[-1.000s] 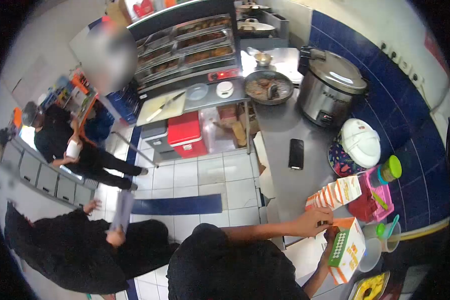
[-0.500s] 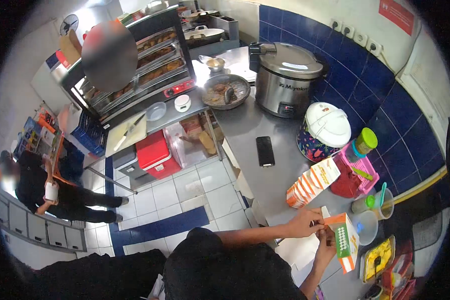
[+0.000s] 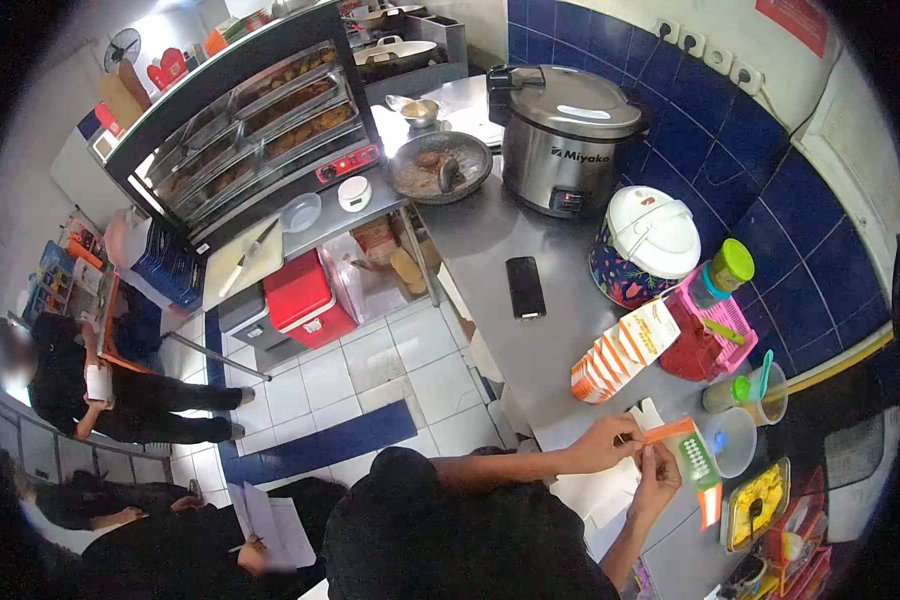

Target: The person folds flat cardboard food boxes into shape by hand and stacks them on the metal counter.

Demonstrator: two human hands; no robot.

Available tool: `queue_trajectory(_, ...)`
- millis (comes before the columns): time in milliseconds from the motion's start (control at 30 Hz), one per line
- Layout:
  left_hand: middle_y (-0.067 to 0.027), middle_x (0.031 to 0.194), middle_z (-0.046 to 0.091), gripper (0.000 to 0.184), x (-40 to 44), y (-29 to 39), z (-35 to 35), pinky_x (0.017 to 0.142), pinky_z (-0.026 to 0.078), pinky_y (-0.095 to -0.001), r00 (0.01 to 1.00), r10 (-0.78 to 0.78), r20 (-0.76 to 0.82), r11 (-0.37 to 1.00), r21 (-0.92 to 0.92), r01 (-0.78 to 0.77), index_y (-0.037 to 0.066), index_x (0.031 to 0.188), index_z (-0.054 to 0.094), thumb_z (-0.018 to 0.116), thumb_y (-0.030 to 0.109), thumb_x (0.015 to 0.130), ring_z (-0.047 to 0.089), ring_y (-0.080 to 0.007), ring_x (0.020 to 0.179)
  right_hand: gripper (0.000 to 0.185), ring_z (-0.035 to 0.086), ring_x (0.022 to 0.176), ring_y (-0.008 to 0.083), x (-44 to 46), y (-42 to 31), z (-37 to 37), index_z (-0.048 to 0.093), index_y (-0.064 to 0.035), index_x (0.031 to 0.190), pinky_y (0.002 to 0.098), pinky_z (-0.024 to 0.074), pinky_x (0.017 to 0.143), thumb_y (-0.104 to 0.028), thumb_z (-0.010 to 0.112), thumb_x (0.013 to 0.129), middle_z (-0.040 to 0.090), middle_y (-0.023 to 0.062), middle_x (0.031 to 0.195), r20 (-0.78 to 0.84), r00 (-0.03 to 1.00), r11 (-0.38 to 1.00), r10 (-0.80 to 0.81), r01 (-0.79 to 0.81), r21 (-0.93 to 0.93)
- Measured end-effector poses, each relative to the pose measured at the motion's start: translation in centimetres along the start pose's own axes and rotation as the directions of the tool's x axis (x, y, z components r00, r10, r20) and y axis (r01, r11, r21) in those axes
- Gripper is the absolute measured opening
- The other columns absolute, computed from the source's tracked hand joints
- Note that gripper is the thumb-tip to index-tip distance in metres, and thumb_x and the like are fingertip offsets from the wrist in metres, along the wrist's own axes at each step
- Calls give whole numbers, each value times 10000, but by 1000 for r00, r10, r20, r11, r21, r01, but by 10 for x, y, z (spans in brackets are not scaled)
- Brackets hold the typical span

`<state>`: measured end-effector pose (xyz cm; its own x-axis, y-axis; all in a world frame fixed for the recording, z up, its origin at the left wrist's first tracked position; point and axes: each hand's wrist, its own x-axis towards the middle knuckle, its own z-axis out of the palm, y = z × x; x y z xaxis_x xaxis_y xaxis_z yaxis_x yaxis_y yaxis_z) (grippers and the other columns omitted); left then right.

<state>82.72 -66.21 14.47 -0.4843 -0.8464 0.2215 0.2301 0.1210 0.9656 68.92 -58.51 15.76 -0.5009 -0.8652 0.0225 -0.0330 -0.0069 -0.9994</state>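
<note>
Both hands are on a folding paper food box (image 3: pixel 694 456), printed orange, white and green, over the right part of the steel counter. My left hand (image 3: pixel 606 440) pinches its near upper edge, where an open white flap stands up. Just below, my right hand (image 3: pixel 658 474) closes its fingers on the same edge. Left of the box's upper end is a leaning row of similar orange-and-white boxes (image 3: pixel 622 352). Beyond the box stands a clear plastic tub (image 3: pixel 730 445) with something blue inside. The fingers hide part of the box's edge.
A black phone (image 3: pixel 526 287) lies on the counter. Behind are a rice cooker (image 3: pixel 570 145), a white-lidded pot (image 3: pixel 652 235), a pink basket (image 3: pixel 735 345) and a pan (image 3: pixel 440 170). A yellow-filled tray (image 3: pixel 755 505) is at right. People stand at left, one holding papers (image 3: pixel 280 530).
The box has turned slightly in my hands, its green panel now facing up more. The view has shifted, and people with papers now show at the lower left.
</note>
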Motion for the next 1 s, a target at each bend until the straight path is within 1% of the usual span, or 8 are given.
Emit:
queue_trajectory(300,-123,903,494,223,9,2,-4,658,490,-320,993,117,5,950,290,-113,-3,922,499,681,9,793,562,-270,792,266,622,1013,158,-7,-3,19,647,11,1178,316,538,898,-144,641,962,642,106,1198,-35,993,981,110,-114,-157)
queue_trajectory(333,-131,846,455,258,14,-7,0,617,456,-340,977,179,-111,951,272,-144,4,936,477,671,-5,767,525,-275,733,322,619,1026,170,-14,20,10,607,6,1238,314,535,886,-155,642,962,614,121,1238,-77,994,951,80,-53,303)
queue_trajectory(400,-160,832,472,229,24,-12,-5,607,423,-385,959,235,-157,931,320,-175,2,917,459,601,-69,752,533,-322,721,392,610,992,202,-10,50,-10,543,-3,1283,327,538,797,-202,645,961,573,136,1240,-342,939,966,35,55,251)
queue_trajectory(467,-177,789,476,238,33,-9,-16,623,420,-414,972,176,-159,946,300,-122,7,937,448,551,-101,751,543,-360,727,412,601,953,219,-4,61,-35,524,-7,1270,329,537,714,-247,648,959,556,143,1200,-373,871,907,-321,169,-385)
queue_trajectory(533,-176,785,470,239,34,-22,-17,627,417,-423,966,201,-161,921,368,-130,9,950,444,543,-96,760,535,-365,718,282,569,772,166,-13,4,-10,585,-41,967,283,494,541,-313,658,953,568,91,955,-424,873,842,-240,-30,-538)
queue_trajectory(667,-235,1039,545,266,23,-80,-2,715,484,-464,994,77,-80,906,423,-36,20,1061,494,574,-3,807,605,-400,839,317,528,598,106,-13,30,-38,501,-84,796,280,522,474,-315,613,982,533,18,742,-122,931,933,344,-354,-67)
queue_trajectory(800,-251,1442,382,424,3,-17,9,809,543,-458,987,-44,153,731,678,-72,5,1238,516,621,94,836,590,-385,1073,293,576,640,128,-22,58,-38,503,-63,839,307,579,555,-295,604,986,553,28,780,-235,890,920,391,-376,106)
queue_trajectory(1000,-227,1429,412,254,-19,-43,26,780,563,-394,862,56,504,714,583,-387,8,980,644,648,217,836,599,-347,1063,247,605,666,157,-24,102,-63,542,-18,948,305,567,591,-251,615,986,606,65,854,-87,880,860,467,-430,274)
